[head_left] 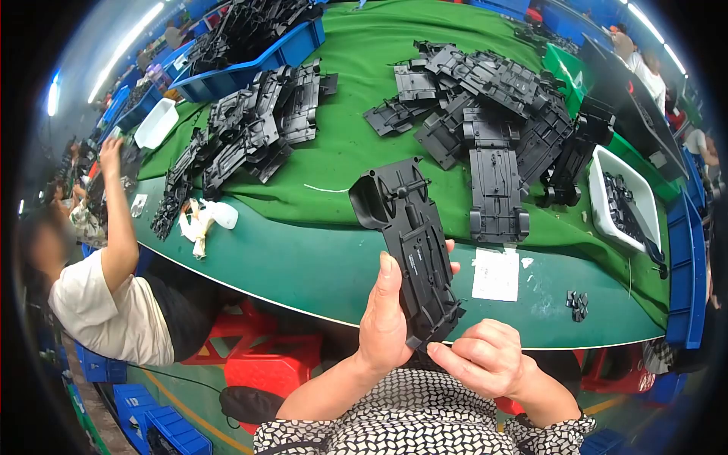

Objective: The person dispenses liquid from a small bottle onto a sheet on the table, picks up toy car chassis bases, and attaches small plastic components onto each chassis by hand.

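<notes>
My left hand (386, 326) is wrapped round a black plastic toy-car chassis (417, 254), thumb along its left edge and fingertips showing past its right edge. The chassis is tilted, held up over the table's near edge with its ribbed side towards me. Closed in a pinch, my right hand (484, 359) is at the lower end of the chassis; what its fingertips hold there, if anything, is too small to make out. Beyond the chassis lie a pile of similar black chassis (497, 182) at right and another heap of black chassis (254, 121) at left.
Green cloth (356, 91) covers much of the green table (318, 265). A white tray (599, 163) of black parts stands right, near a paper slip (495, 274) and small black pieces (576, 305). A blue bin (303, 42) sits far left. Another person (114, 296) works at left.
</notes>
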{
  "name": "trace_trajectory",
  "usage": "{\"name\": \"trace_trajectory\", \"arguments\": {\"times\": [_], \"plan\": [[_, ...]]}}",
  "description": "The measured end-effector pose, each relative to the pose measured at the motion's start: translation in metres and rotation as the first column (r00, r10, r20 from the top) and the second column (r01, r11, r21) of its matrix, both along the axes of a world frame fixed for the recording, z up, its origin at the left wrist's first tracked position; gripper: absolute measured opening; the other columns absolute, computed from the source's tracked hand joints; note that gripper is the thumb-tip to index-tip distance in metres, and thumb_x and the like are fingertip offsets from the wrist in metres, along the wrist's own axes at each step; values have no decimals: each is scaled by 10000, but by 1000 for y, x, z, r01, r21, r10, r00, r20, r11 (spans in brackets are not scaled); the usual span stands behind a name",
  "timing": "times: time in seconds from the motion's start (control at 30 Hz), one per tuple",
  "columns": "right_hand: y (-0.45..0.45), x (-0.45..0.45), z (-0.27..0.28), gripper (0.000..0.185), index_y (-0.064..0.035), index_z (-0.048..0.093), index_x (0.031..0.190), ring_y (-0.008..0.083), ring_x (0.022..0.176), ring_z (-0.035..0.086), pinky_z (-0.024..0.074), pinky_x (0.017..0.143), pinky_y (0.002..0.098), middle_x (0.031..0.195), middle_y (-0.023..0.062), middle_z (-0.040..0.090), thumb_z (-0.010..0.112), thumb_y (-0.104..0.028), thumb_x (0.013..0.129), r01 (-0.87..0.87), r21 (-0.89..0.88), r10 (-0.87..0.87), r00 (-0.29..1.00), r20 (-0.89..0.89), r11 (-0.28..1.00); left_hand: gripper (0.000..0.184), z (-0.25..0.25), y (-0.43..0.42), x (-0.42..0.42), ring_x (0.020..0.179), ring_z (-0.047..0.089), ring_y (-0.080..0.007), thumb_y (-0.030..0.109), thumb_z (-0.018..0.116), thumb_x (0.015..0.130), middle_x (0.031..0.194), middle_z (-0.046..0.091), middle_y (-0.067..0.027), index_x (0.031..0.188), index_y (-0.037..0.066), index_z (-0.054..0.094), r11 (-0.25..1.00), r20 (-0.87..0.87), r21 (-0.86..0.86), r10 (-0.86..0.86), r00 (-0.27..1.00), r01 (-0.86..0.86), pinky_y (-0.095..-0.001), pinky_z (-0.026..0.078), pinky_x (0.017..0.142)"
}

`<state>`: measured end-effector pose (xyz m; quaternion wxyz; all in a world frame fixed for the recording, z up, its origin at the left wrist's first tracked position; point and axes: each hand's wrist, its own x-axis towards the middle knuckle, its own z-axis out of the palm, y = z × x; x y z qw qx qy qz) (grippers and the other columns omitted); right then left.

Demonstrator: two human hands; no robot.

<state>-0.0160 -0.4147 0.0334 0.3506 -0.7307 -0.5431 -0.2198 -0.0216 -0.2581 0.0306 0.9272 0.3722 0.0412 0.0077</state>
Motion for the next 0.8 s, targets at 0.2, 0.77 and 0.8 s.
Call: {"name": "trace_trajectory", "arguments": {"times": [0.2,0.77,0.8], "plan": [[-1,0,0,318,-11,683,886,106,556,488,353,452,242,702,-8,523,660,-76,576,-8,-22,8,1000,14,1000,672,1,1,-1,1070,562,-233,556,222,974,1272,506,-163,1341,15,379,1000,-7,30,4,1000,-4,-355,483,914],[2,0,-4,270,-12,681,887,116,553,506,391,461,249,708,9,539,671,-43,619,56,17,-55,998,-35,998,716,-3,4,-3,1137,523,-262,589,279,950,1325,455,-178,1381,18,314,991,92,95,82,992,-91,-391,455,956],[1,-1,-7,238,-9,681,886,120,551,513,401,464,252,702,17,542,677,-30,648,81,42,-78,994,-72,996,732,-4,5,-3,1142,517,-262,603,287,942,1332,445,-179,1383,19,311,985,122,119,112,986,-127,-389,454,952]]}}
